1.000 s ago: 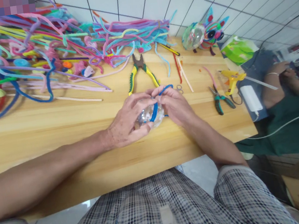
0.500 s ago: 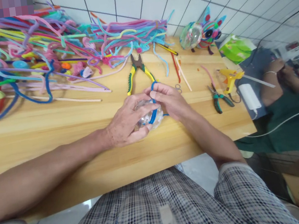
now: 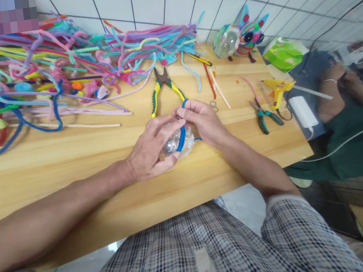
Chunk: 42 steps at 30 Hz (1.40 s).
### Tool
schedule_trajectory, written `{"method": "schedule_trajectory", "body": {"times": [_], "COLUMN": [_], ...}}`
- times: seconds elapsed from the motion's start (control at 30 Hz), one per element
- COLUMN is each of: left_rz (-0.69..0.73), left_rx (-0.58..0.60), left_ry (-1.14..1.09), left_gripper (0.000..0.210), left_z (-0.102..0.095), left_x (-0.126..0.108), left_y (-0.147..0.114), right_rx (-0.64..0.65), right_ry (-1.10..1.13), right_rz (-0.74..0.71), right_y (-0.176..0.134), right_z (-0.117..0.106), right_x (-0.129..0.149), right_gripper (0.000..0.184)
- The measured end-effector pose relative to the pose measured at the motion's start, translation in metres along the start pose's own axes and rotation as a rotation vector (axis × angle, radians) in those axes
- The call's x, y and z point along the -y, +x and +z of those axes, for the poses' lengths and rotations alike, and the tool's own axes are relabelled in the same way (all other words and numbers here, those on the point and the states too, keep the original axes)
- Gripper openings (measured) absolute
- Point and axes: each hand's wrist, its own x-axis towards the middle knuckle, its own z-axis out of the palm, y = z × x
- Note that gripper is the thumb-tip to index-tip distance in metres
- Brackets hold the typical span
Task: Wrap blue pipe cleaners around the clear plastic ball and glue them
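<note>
A clear, shiny rounded plastic piece point(image 3: 188, 143) rests low over the table between my hands. Across it runs a blue pipe cleaner point(image 3: 181, 138), and a short blue end pokes out at its right side. My left hand point(image 3: 154, 146) wraps the piece from the left, thumb below and fingers over the top, pressing on the blue strip. With thumb and forefinger, my right hand point(image 3: 203, 119) pinches the upper part of the blue pipe cleaner. The fingertips of both hands meet there, hiding how the strip is joined.
Yellow-green pliers point(image 3: 163, 82) lie just beyond my hands. Pipe cleaners point(image 3: 152, 41) heap along the back left. Rightward are teal-handled pliers point(image 3: 262, 118), a yellow glue gun point(image 3: 278, 92), a white box point(image 3: 302, 111) and a colourful animal figure point(image 3: 248, 35). Another person's arm point(image 3: 331, 94) is at right.
The view has shifted slightly. My left fingers have shifted a little on the clear piece, and the blue strip shows slightly more plainly. Both hands keep their hold.
</note>
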Motion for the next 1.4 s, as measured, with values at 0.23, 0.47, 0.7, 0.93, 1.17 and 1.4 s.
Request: {"method": "schedule_trajectory", "body": {"times": [0.23, 0.47, 0.7, 0.93, 1.17, 1.4], "left_rz": [-0.014, -0.012, -0.048, -0.147, -0.197, -0.175], "left_rx": [0.017, 0.012, 0.007, 0.004, -0.059, -0.052], "left_ry": [-0.004, 0.037, 0.004, -0.073, -0.179, -0.206], "left_gripper": [0.066, 0.054, 0.052, 0.049, 0.051, 0.047], "left_z": [0.001, -0.001, -0.004, -0.010, -0.008, -0.009], "left_x": [0.003, 0.001, 0.004, 0.009, 0.017, 0.015], "left_y": [-0.002, 0.002, 0.002, 0.001, 0.001, 0.004], "right_rx": [0.007, -0.023, -0.161, 0.020, 0.117, 0.103], "right_ry": [-0.022, -0.275, -0.450, -0.649, -0.800, -0.780], "right_rz": [-0.013, -0.117, -0.367, -0.640, -0.828, -0.728], "right_y": [0.002, 0.006, -0.012, -0.024, -0.031, -0.033], "right_z": [0.001, -0.014, -0.018, -0.014, -0.007, 0.000], "right_x": [-0.005, -0.005, 0.008, 0.000, -0.014, -0.017], "right_gripper": [0.051, 0.061, 0.041, 0.030, 0.049, 0.055]}}
